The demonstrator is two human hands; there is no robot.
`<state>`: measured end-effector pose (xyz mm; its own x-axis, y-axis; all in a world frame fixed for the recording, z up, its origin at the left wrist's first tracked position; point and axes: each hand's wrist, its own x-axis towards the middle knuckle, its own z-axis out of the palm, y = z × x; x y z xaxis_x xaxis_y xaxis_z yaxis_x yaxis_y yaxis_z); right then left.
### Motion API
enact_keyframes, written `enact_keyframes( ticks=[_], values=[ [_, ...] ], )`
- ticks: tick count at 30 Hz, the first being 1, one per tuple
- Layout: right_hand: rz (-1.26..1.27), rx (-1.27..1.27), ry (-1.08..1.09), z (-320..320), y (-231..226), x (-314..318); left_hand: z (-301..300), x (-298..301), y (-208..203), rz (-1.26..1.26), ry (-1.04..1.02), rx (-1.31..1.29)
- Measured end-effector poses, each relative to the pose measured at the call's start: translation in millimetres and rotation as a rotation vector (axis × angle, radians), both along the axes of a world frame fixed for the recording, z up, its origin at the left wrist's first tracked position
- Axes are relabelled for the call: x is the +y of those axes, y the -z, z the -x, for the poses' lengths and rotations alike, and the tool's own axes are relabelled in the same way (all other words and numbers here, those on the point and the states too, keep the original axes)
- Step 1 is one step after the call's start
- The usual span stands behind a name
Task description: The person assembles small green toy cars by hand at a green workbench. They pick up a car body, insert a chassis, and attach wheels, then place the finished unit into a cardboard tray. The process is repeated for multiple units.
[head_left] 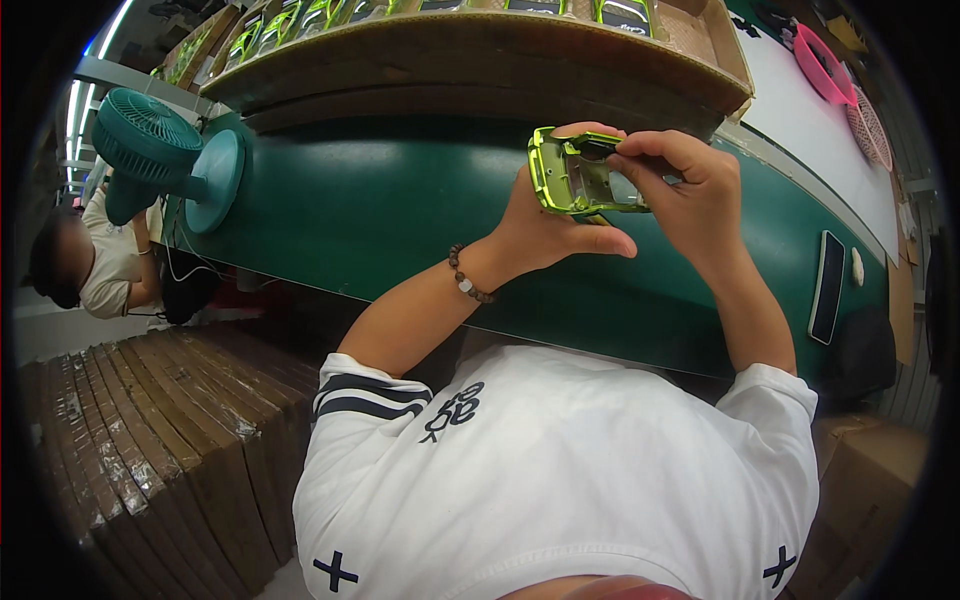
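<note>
A lime-green plastic shell (572,176), hollow with a grey inner face, is held up over the dark green belt (400,200). My left hand (545,225) grips it from below and behind, a bead bracelet (468,277) on that wrist. My right hand (680,185) pinches the shell's upper right edge with fingertips inside the opening. What the fingertips press on is hidden.
A long cardboard tray (480,60) with several green parts runs behind the belt. A teal desk fan (160,155) stands at left, with another person (95,260) beyond it. A dark phone (828,285) lies on the belt at right. Pink baskets (825,65) sit far right. Stacked flat cardboard (150,440) fills the lower left.
</note>
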<state>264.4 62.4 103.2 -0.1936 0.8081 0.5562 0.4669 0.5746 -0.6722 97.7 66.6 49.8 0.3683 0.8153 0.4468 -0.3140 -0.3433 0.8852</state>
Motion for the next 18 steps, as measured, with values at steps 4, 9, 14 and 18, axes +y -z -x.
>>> enact_keyframes(
  ticks=[4,9,14,18],
  values=[
    [-0.026,-0.032,0.025,0.8,6.0,-0.3,-2.3,-5.2,0.9,0.052,-0.030,0.062],
    [0.010,0.000,0.015,1.7,10.6,0.0,-5.9,-7.2,-0.1,0.121,-0.034,0.070],
    [0.004,-0.006,0.037,1.1,6.1,-2.0,-6.6,-5.6,2.7,0.076,-0.042,0.076],
    [0.027,-0.011,0.071,1.4,5.2,-4.1,-5.1,-6.2,-0.8,0.061,-0.041,0.119]
  ],
)
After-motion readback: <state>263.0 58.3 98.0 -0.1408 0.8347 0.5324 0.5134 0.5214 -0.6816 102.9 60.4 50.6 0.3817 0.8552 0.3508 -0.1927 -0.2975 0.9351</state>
